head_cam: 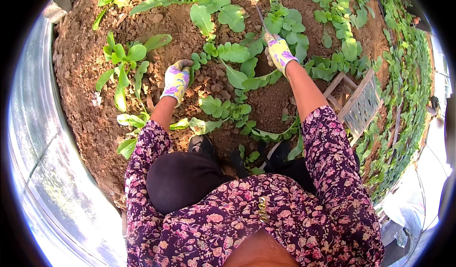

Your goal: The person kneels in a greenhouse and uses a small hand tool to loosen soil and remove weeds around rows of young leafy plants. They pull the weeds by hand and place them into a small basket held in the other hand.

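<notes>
My left hand, in a yellow glove with purple flowers, has its fingers at the leaf tips of a lobed green plant; whether it grips a leaf I cannot tell. My right hand, in a matching glove, is closed around the handle end of a thin-shafted hand tool. The shaft points away from me, and its far end lies in a bright patch of soil, too washed out to identify. More lobed leaves are beside my right hand. A smooth-leaved plant grows left of my left hand.
Brown crumbly soil surrounds the plants. A small wooden stool with a woven seat stands tilted at the right. Clear plastic sheeting borders the bed at the left. My shoe is close to low leaves, and dense greenery fills the far right.
</notes>
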A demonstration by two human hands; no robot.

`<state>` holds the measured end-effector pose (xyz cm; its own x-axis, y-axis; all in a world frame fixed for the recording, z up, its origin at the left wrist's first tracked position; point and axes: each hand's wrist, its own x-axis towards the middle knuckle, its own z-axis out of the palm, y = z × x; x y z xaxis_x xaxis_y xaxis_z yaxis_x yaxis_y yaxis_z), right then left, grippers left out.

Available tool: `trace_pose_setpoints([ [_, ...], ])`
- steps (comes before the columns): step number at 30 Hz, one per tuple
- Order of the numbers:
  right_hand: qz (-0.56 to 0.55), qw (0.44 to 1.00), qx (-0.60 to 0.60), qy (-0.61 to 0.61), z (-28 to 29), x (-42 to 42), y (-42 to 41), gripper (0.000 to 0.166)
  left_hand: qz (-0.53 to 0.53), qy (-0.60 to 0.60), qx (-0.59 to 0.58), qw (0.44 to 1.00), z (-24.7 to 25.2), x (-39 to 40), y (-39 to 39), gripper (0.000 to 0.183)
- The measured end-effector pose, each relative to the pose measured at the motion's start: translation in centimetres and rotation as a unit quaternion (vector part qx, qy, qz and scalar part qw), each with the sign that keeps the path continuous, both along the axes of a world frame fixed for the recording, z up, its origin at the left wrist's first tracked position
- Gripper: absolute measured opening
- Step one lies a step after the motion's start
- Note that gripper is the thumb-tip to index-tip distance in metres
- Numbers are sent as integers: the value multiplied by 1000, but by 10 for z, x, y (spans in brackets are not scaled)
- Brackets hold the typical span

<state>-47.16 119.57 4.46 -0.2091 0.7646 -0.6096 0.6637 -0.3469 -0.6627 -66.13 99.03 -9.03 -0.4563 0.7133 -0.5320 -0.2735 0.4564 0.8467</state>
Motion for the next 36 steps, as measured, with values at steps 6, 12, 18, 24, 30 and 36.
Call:
trace_pose_setpoints([
  [6,109,970,105,-188,-22,101,-30,55,-2,8,5,1000,4,1,0,21],
  [12,157,966,59,-196,23,167,-62,55,7,-9,3,1000,-16,-1,1,21],
  [18,189,939,76,-278,74,172,-75,46,17,-4,11,1000,-4,2,2,21],
  [24,155,955,81,-238,65,126,-78,46,-3,19,8,1000,3,-1,-2,20],
  [30,171,942,186,-221,35,126,-80,51,2,-28,16,999,12,1,-3,21],
  [36,201,947,145,-205,34,140,-76,46,-9,52,24,998,-6,3,2,22],
])
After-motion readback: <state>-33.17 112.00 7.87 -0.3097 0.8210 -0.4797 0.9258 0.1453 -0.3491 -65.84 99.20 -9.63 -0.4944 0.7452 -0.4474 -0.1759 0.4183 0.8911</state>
